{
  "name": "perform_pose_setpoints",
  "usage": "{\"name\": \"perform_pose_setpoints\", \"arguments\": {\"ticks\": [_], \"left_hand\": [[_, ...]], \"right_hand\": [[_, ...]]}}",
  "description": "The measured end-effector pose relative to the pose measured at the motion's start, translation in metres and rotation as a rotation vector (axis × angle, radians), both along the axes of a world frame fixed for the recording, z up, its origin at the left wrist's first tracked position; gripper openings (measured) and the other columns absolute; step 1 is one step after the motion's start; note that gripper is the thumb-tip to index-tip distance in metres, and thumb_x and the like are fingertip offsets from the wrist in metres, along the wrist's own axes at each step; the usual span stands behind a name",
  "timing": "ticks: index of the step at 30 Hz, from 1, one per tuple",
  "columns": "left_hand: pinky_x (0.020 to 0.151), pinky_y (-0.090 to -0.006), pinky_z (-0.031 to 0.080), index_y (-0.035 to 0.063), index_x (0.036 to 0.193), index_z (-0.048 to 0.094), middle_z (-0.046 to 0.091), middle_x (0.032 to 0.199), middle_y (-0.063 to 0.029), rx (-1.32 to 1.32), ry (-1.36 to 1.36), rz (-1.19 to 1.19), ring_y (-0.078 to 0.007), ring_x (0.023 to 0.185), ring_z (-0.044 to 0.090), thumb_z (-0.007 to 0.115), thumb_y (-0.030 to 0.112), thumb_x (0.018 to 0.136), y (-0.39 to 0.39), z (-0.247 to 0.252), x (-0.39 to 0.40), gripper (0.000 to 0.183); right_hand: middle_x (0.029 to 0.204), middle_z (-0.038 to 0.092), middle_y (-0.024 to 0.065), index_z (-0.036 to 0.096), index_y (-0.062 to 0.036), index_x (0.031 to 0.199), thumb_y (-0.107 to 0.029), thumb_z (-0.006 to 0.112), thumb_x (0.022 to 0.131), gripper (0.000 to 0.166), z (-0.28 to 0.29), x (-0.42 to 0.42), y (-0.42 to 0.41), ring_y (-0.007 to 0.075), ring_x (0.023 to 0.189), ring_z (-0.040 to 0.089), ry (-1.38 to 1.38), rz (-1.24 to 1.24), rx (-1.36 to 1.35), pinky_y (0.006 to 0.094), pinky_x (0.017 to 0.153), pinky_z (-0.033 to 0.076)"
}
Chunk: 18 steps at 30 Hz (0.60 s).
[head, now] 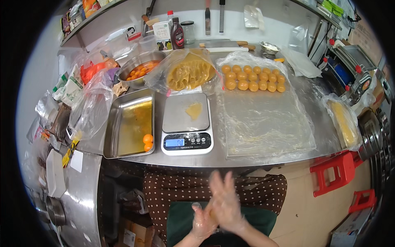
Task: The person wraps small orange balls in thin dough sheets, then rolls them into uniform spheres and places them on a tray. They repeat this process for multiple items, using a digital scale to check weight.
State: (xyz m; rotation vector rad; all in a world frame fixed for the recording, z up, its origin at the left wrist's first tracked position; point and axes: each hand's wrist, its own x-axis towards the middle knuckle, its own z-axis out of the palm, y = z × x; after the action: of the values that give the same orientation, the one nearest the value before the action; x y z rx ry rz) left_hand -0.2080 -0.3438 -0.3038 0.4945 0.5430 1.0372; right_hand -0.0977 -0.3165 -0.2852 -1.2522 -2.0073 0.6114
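Observation:
Over my lap, my left hand [204, 219] and my right hand [227, 203] are pressed palm to palm in clear plastic gloves. A small yellowish lump of dough [212, 213] shows between them, mostly covered and blurred. Beyond the table edge stands a digital kitchen scale [172, 120] with a lit display and a flat smear of dough [194, 110] on its plate. A large tan dough mass [191, 72] lies in an open plastic bag behind it. To the right, rows of round dough balls [253, 77] sit at the far end of a tray wrapped in plastic film [268, 123].
Left of the scale, a steel tray [106, 132] holds egg white and two yolks [148, 142]. Behind it, a steel bowl [123, 69] contains several yolks. A wrapped yellow roll [342, 123] lies near the right edge. Red stools [334, 173] stand on the floor at right.

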Motion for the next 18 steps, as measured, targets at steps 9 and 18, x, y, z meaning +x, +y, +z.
{"name": "perform_pose_setpoints", "arguments": {"ticks": [9,18], "left_hand": [[0.115,-0.0437,0.018,0.0022,0.143,0.03,0.027,0.151,-0.0116,-0.477,-0.178,0.002,-0.0268,0.139,0.025,0.037,0.071,0.085,-0.011,-0.025,-0.006,0.09],[0.101,-0.0354,0.038,-0.0066,0.121,0.053,0.053,0.126,-0.014,-0.264,0.023,0.207,-0.0221,0.116,0.05,0.042,0.031,0.1,-0.014,-0.029,0.009,0.044]], "right_hand": [[0.146,0.031,0.0253,0.044,0.0046,0.132,-0.017,0.04,0.095,0.043,-0.014,0.005,-0.006,0.0501,0.137,0.019,-0.029,-0.112,0.072,0.0607,0.11,0.005],[0.147,0.029,0.0253,0.037,0.0063,0.136,-0.018,0.039,0.096,0.047,-0.007,0.005,-0.012,0.0508,0.137,0.015,-0.001,-0.35,0.02,0.059,0.11,0.007]]}}
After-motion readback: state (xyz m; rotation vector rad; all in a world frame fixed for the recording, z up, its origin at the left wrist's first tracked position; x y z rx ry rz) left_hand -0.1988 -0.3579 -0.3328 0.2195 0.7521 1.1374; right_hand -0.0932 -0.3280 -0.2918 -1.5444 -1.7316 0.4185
